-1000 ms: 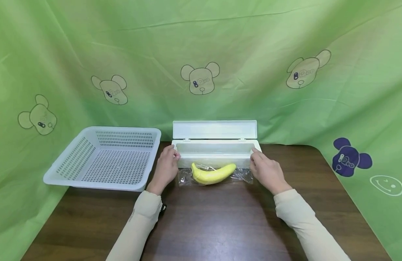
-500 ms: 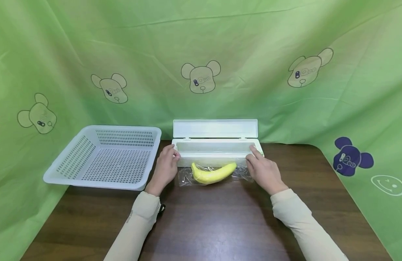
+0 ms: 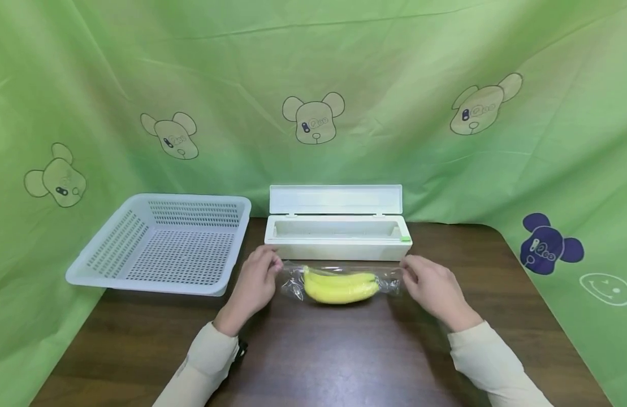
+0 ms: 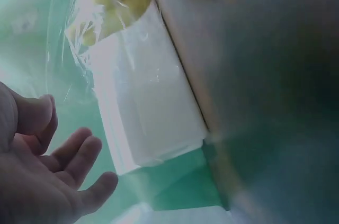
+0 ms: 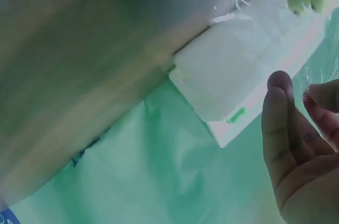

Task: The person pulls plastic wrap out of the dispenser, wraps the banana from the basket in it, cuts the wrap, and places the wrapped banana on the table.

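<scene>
A yellow banana bunch lies wrapped in clear plastic film in front of the white wrap dispenser in the head view. My left hand pinches the film's left end between thumb and index finger, its other fingers spread loosely in the left wrist view. On the right, my right hand pinches the opposite end with thumb and index finger. The film stretches between both hands along the bunch's far side. The dispenser's lid stands raised, and a green slider sits at its right end.
A white perforated plastic basket stands at the left on the brown wooden table. Behind the table hangs a green curtain printed with cartoon heads, close behind the dispenser.
Both hands have left the dispenser and drawn back toward me, pinching the film. The banana bunch has come nearer and rolled over, now apart from the dispenser. The green slider has come into sight.
</scene>
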Demonstrator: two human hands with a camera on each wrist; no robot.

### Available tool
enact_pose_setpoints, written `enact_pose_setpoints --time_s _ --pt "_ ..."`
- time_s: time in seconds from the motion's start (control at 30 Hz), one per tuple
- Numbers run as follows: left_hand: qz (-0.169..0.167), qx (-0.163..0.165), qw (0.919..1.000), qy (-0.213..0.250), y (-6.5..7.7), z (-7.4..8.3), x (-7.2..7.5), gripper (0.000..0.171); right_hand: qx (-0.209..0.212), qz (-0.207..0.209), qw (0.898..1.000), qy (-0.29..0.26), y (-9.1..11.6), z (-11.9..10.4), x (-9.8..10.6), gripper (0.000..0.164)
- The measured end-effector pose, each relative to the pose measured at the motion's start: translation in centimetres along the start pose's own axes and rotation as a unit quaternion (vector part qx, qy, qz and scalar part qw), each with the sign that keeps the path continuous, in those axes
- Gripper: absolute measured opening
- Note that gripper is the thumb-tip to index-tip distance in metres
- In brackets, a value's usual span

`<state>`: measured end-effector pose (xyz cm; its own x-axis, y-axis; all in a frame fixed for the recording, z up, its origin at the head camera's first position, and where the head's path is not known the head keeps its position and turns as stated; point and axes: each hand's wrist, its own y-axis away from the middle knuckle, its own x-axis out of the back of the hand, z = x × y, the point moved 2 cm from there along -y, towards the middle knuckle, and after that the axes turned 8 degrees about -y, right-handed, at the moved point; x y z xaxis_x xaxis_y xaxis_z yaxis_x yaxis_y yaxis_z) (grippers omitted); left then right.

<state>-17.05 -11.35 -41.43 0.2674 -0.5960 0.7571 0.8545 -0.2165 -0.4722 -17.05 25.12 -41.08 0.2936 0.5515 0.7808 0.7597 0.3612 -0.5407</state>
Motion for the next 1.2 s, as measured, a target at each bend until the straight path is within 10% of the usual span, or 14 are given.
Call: enact_pose_setpoints --time_s 0.5,0.77,0.9,1.07,1.2 --pt "-0.075 -0.131 0.9853 -0.08 5.7 2.0 0.6 0.01 0.112 0.043 0.992 0.041 6.3 -2.1 -0.1 0.026" --pt "-0.118 -0.196 0.93 -0.288 5.7 2.1 -0.7 0.019 0.099 -0.029 0.987 0.121 5.2 -2.9 -2.5 0.015" --pt "-0.137 -0.188 0.9155 -0.328 5.4 1.8 -1.4 0.021 0.083 -0.049 0.982 0.165 4.4 -3.3 -3.8 0.018" --pt "-0.141 -0.168 0.9171 -0.333 4.9 1.1 -1.7 0.02 0.064 -0.05 0.98 0.179 4.0 -3.5 -4.6 0.02" --pt "-0.14 -0.117 0.9386 -0.293 4.6 0.6 -1.0 0.01 0.036 -0.085 0.986 0.136 3.3 -3.9 -4.3 0.017"
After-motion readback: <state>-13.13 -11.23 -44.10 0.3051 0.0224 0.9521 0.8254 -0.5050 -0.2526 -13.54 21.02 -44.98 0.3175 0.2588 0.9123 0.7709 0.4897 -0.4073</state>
